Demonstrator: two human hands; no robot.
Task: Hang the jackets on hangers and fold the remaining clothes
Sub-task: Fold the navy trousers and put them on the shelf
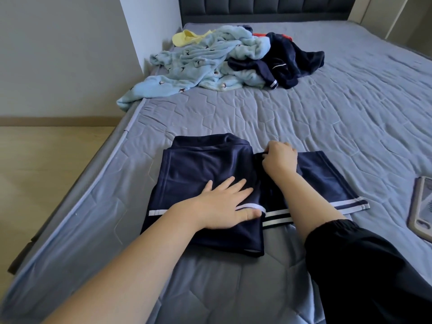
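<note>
Navy top [205, 164], L hand [224, 204] flat on it, R hand [279, 157] pinching fold, clothes pile [224, 59] beyond, phone [422, 204] rt.

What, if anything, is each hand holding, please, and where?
The right hand pinches the navy garment at its folded edge; the left hand only presses it flat.

1. Your head camera looks forward and down along the bed [304, 118] toward the headboard [268, 5].
2. It sits close over the navy garment [198, 169]; your left hand [224, 204] and right hand [279, 157] enter from below.
</note>
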